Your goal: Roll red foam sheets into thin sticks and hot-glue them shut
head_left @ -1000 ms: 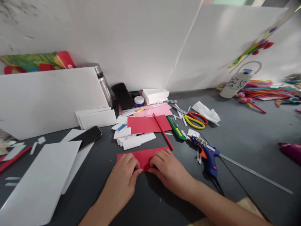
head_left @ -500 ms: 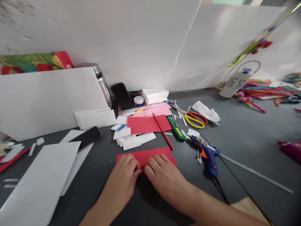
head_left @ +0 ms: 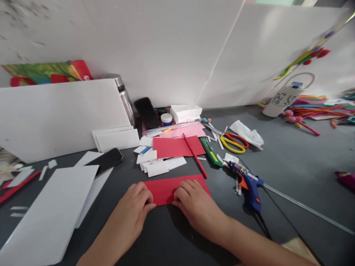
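Head view: red paper strip [head_left: 166,188] lies flat on the dark grey table [head_left: 291,162], just in front of the blue glue gun's [head_left: 249,184] left side. Left hand [head_left: 133,207], fingers curled, presses the strip's left end; right hand [head_left: 194,203], fingers spread flat, presses its right half, neither gripping. Behind the strip: red pencil [head_left: 195,155], white card offcuts [head_left: 155,164], scissors [head_left: 233,142].

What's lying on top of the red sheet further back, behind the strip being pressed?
A red pencil lies diagonally across the red sheet. White foam pieces cover its near-left edge; what is beneath it is hidden.
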A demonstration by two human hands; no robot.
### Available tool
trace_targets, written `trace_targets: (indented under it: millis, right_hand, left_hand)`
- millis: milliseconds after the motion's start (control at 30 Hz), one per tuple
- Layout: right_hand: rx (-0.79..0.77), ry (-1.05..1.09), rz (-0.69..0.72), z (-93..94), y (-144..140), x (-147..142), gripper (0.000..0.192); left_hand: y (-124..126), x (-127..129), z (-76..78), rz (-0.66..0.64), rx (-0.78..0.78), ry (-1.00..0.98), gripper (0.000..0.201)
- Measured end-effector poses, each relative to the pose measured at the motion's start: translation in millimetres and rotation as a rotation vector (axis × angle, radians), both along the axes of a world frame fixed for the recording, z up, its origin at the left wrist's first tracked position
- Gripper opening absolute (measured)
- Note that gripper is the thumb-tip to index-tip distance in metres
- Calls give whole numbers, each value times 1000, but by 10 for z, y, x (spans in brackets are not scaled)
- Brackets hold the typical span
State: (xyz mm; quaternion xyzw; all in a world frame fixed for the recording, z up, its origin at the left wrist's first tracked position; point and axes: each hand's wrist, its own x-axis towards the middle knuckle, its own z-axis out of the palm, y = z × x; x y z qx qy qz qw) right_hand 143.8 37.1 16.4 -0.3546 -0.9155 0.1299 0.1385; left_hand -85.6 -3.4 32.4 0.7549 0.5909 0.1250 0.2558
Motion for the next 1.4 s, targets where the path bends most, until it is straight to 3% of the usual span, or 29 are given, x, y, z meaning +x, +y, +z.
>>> trace_targets:
  millis: [600, 1400]
  right_hand:
    - [-16, 8, -14, 4, -1, -18, 9]
    - [-77, 51, -93, 81, 0, -66, 14]
  left_hand:
    - [-8, -190, 102, -27, -54, -8, 21]
    - [63, -233, 135, 116, -113, 1, 22]
